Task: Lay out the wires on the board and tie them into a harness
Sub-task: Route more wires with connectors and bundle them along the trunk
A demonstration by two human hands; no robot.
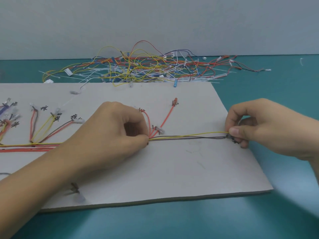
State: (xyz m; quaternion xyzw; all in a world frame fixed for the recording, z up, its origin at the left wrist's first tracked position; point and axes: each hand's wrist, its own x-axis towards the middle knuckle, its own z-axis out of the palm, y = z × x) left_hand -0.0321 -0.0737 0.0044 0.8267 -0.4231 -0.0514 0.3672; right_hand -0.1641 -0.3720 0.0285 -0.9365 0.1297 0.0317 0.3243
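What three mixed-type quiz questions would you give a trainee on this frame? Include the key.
1. True or false: the right hand pinches the taut wires near the right edge of the board.
2. The loose wire pile lies mostly: A) on the board's near edge, B) on the table beyond the board, C) in a box.
3. Fill in: beside the left hand, ___ wires branch up the board.
Key: 1 true; 2 B; 3 red.
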